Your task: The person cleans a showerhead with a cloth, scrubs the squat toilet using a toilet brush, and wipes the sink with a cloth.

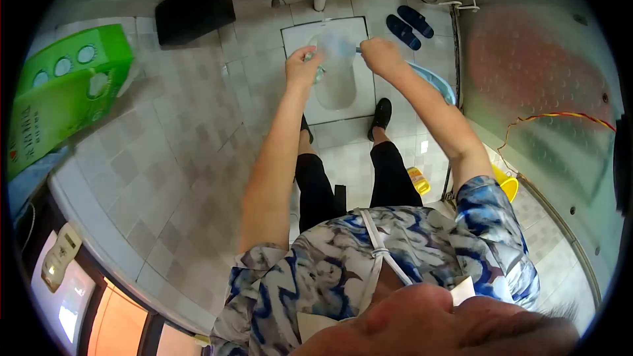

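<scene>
Toilet (336,89): set in the tiled floor (191,132), my landmark; I look down on it past both forearms.
Left hand (302,67): over the toilet's left edge, fingers bent around a small green-and-clear thing (319,74); I cannot tell how tightly they press.
Right hand (382,57): by the toilet's right edge, closed in a fist on a dark handle (358,49).
Pale-blue piece (337,46): over the toilet's far half, between my hands, at the handle's end; too blurred for me to name.
Shoes (381,118): dark, one on each side of the toilet's near end.
Blue basin (436,83): right of the toilet, partly behind my right forearm.
Slippers (409,27): a dark pair, beyond the toilet's far right corner.
Black box (195,10): well left of the toilet's far end.
Yellow container (418,181): nearer me than the toilet, to its right.
</scene>
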A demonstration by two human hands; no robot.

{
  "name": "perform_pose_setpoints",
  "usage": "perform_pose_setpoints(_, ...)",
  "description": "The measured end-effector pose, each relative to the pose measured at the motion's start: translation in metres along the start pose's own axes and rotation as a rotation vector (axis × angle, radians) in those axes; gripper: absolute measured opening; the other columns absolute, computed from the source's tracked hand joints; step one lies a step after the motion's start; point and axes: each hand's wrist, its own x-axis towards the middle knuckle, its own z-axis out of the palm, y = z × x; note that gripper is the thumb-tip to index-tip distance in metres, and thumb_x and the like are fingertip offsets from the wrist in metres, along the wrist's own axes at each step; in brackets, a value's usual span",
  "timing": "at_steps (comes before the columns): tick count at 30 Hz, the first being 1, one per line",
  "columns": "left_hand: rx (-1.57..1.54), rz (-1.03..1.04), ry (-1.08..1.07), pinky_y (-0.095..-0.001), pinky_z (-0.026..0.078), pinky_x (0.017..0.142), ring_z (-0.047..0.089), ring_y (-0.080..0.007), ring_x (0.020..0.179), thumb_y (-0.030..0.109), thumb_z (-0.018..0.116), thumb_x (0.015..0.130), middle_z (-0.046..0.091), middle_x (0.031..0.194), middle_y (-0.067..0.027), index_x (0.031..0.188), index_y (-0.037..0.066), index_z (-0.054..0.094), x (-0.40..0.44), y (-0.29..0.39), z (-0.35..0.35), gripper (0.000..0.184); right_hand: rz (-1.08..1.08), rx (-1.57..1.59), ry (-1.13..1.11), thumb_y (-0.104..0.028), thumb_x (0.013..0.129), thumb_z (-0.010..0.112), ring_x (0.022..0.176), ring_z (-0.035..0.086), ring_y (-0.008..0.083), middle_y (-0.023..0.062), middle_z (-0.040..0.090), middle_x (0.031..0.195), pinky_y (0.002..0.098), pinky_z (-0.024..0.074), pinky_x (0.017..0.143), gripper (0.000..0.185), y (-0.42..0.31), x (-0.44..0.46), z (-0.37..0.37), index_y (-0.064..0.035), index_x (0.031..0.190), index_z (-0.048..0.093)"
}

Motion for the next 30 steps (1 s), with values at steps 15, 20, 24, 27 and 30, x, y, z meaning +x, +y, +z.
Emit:
perform_pose_setpoints(15, 0.013, -0.327, 0.045, -0.0269, 0.047, 0.048, 0.059, -0.0162, 0.060, 0.020, 0.067, 0.077, 0.062, 0.077, -0.0087, 0.091, -0.001, 0.061, -0.030, -0.125, 0.011, 0.026, 0.426, 0.423, -0.206, -0.024, 0.083, 0.055, 0.080, 0.060, 0.0379, 0.0224, 0.062, 0.084, 0.0448, 0.0484, 0.073, 0.025, 0.050, -0.057, 0.164, -0.0012, 0.088, 0.062)
perform_pose_setpoints(20, 0.152, -0.400, 0.027, -0.0274, 0.048, 0.057, 0.059, -0.0152, 0.066, 0.020, 0.067, 0.077, 0.063, 0.079, -0.0072, 0.097, 0.000, 0.062, -0.066, -0.148, 0.011, 0.029, 0.472, 0.476, -0.476, -0.011, 0.083, 0.048, 0.086, 0.060, 0.0383, 0.0236, 0.062, 0.089, 0.0446, 0.0486, 0.074, 0.024, 0.041, -0.114, 0.208, -0.0005, 0.104, 0.052)
perform_pose_setpoints(24, 0.194, -0.273, -0.120, -0.0278, 0.046, 0.062, 0.056, -0.0139, 0.070, 0.020, 0.068, 0.075, 0.060, 0.082, -0.0067, 0.099, 0.001, 0.062, -0.055, -0.102, -0.014, 0.031, 0.467, 0.613, -0.364, -0.010, 0.082, 0.045, 0.086, 0.060, 0.0407, 0.0261, 0.061, 0.092, 0.0458, 0.0478, 0.074, 0.026, 0.015, -0.139, 0.238, 0.0009, 0.105, 0.051)
perform_pose_setpoints(27, 0.335, -0.184, -0.218, -0.0281, 0.046, 0.063, 0.056, -0.0143, 0.072, 0.020, 0.068, 0.076, 0.060, 0.084, -0.0067, 0.103, 0.002, 0.061, -0.034, -0.049, -0.027, 0.033, 0.467, 0.626, -0.408, -0.010, 0.081, 0.047, 0.087, 0.059, 0.0412, 0.0263, 0.061, 0.092, 0.0460, 0.0474, 0.076, 0.026, -0.019, -0.141, 0.232, 0.0018, 0.104, 0.051)
perform_pose_setpoints(30, 0.391, -0.197, -0.301, -0.0278, 0.047, 0.064, 0.057, -0.0149, 0.075, 0.019, 0.069, 0.076, 0.060, 0.087, -0.0068, 0.107, 0.003, 0.059, -0.019, -0.016, -0.034, 0.037, 0.474, 0.632, -0.495, -0.012, 0.081, 0.048, 0.091, 0.059, 0.0395, 0.0255, 0.061, 0.095, 0.0456, 0.0474, 0.079, 0.025, -0.050, -0.128, 0.216, -0.0003, 0.103, 0.053)
